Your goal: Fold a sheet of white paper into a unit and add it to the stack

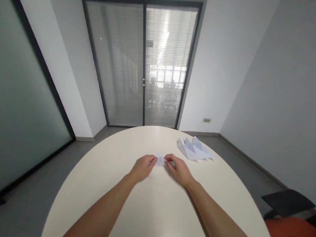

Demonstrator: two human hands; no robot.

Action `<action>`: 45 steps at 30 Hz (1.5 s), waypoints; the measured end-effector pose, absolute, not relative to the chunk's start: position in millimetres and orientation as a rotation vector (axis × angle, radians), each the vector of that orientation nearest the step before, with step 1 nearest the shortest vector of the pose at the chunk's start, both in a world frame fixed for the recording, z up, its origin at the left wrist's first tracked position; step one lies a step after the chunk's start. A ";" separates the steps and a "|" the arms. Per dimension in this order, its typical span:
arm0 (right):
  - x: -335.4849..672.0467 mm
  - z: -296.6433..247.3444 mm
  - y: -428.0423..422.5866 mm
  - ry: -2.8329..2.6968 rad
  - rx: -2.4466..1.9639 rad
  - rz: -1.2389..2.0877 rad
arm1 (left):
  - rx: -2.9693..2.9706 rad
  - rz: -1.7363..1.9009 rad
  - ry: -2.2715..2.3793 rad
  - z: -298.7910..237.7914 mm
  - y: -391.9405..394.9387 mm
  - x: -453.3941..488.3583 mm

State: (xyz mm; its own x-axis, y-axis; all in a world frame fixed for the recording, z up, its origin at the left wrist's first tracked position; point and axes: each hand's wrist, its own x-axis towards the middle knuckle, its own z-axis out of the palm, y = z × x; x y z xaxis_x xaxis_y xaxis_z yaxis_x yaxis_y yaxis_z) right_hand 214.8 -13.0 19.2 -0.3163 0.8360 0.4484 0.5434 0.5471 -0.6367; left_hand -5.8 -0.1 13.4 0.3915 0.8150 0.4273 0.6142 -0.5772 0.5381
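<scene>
A small piece of folded white paper is held between my two hands above the middle of the round table. Its left end is pinched in the fingers of my left hand. My right hand grips the right end, with thumb and fingers closed on it. The paper's ends are covered by my fingers, so its whole shape is hidden. Beyond my right hand lie several folded white paper pieces, with pointed parts standing up.
The cream round table spreads under both forearms. At the lower right is a chair with a red seat and a black armrest. Glass doors with blinds stand behind the table, and a frosted glass panel is on the left.
</scene>
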 end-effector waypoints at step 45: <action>193.3 37.7 -32.3 -2.313 -1.478 -0.017 | 1.826 1.313 0.871 5.8 -0.6 7.2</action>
